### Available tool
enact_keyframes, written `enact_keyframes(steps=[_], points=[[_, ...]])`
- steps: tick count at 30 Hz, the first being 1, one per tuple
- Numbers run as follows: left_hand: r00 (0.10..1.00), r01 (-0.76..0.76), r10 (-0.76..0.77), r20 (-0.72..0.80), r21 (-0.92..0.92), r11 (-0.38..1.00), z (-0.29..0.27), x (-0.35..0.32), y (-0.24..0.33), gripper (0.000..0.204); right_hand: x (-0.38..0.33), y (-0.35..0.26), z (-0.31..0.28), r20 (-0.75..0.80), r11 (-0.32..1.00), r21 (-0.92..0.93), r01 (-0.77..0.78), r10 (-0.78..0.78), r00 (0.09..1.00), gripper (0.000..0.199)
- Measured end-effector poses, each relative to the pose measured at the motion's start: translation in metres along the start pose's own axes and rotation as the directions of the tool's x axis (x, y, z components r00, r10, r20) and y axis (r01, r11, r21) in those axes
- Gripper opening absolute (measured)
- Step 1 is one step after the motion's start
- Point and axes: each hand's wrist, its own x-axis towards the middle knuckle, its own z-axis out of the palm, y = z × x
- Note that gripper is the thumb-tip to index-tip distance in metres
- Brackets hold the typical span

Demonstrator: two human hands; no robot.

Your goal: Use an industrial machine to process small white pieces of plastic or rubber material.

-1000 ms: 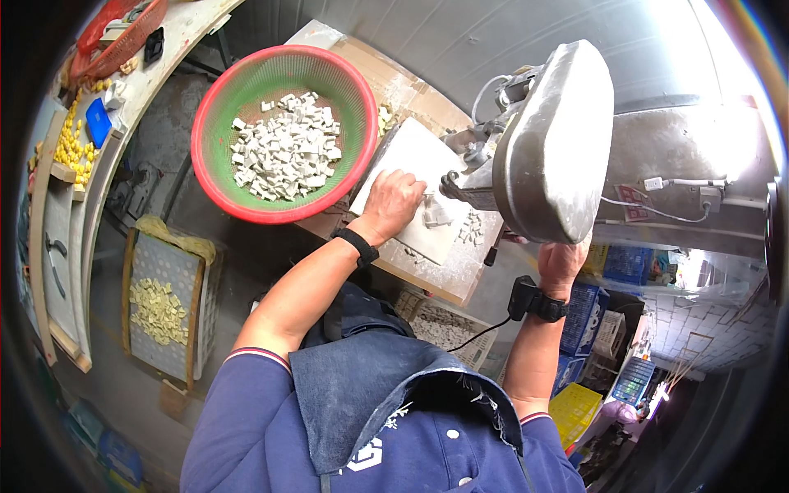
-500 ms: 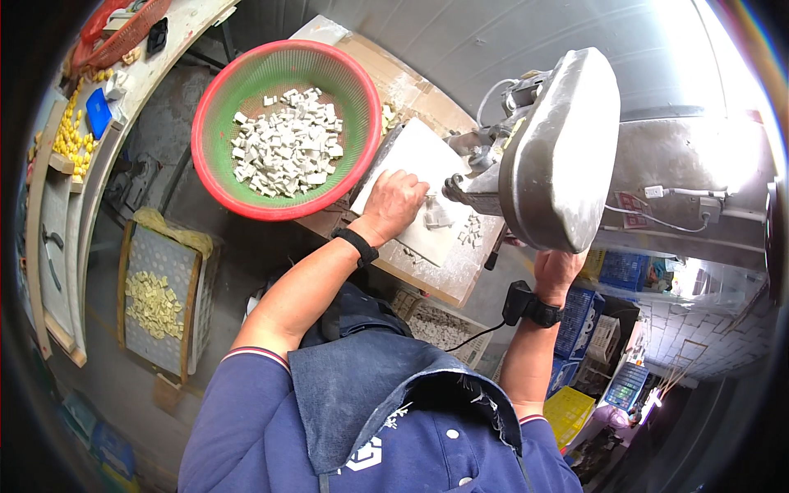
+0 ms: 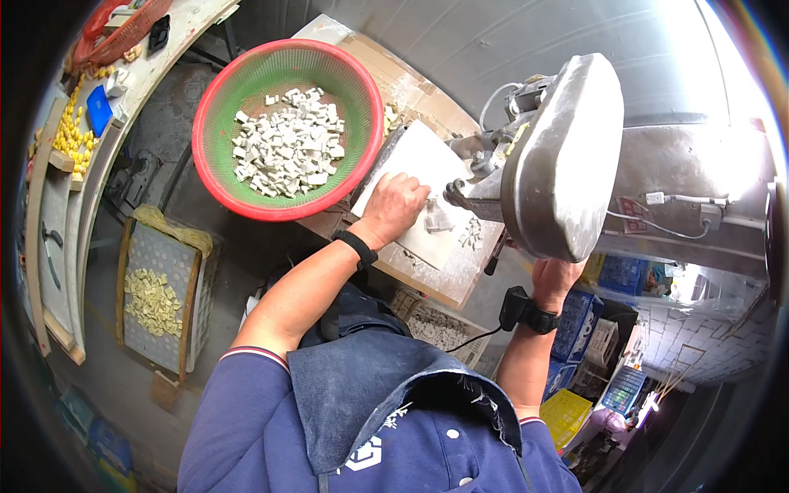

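Observation:
My left hand (image 3: 393, 207) rests on a white board (image 3: 421, 156), its fingers curled down. Whatever its fingertips may hold is hidden beneath them. Beside them lies a pale, squarish block (image 3: 440, 216), under the jutting arm of a metal machine. The machine's rounded grey housing (image 3: 563, 160) rises to the right of the board. Below this housing is my right hand (image 3: 557, 278), its fingers mostly hidden behind the metal. Small pale pieces (image 3: 471, 233) are scattered at the board's right edge.
A red-rimmed green basket (image 3: 204, 164) holds many whitish pieces, left of the board. At lower left, yellowish pieces lie on a grey perforated crate (image 3: 148, 349). Another crate of pale bits (image 3: 440, 324) sits under the table. Blue crates (image 3: 575, 324) are stacked at right.
The machine's housing has dipped slightly, and my right hand has come down a little with it. My left hand stays in nearly the same place on the board.

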Motion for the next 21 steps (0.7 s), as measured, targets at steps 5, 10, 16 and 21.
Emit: enact_keyframes(steps=[5,10,16,21], points=[[1.000,0.000,0.000,-0.006,-0.005,1.000,0.0003,0.0000,-0.0002,0.005,0.0000,0.0033,-0.0031,-0.015,1.000,-0.001,-0.001,0.001,1.000,0.052],[1.000,-0.007,0.007,-0.003,0.002,1.000,-0.0005,0.0005,-0.0003,0.005,0.0003,0.0048,-0.0052,-0.026,1.000,-0.023,0.005,-0.006,1.000,0.050],[1.000,-0.013,0.013,-0.008,0.006,1.000,0.0002,-0.0007,-0.0012,0.005,-0.0027,-0.0005,0.0017,-0.019,0.998,-0.068,0.015,-0.016,1.000,0.051],[1.000,-0.011,0.011,-0.013,-0.002,1.000,-0.0009,-0.0005,-0.0003,0.004,-0.0060,0.0005,0.0027,-0.052,0.997,-0.074,0.022,-0.026,0.998,0.051]])
